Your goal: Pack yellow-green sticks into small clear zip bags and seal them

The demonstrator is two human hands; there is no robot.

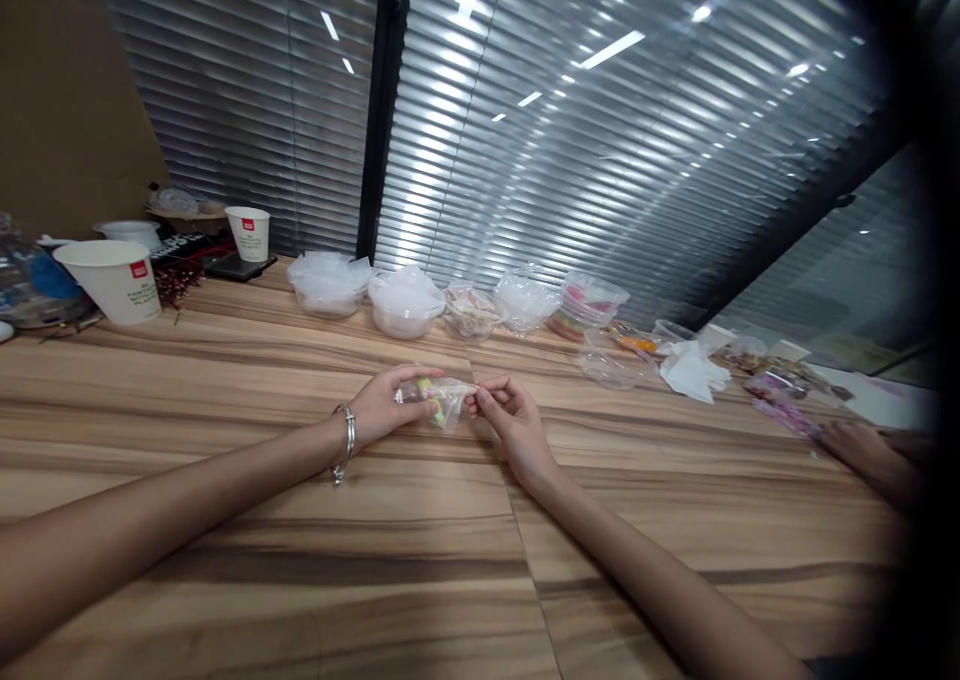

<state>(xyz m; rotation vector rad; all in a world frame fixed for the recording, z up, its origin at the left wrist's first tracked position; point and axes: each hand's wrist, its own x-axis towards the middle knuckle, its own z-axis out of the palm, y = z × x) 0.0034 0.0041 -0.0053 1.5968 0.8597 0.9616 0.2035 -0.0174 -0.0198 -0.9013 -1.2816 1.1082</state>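
Note:
Between my two hands is a small clear plastic bag with something yellow-green inside. My left hand, with a silver bracelet at the wrist, is closed around the bag's left part, its thumb and fingers on the yellow-green content. At the bag's right end, my right hand pinches a corner or edge between thumb and fingertips. The exact kind of the content is too small to make out. Both hands are just above the wooden table.
Along the back stand plastic tubs with white contents, a bowl, stacked containers and white tissues. Paper cups are at the left. Another person's hand rests at the right, near a purple bag.

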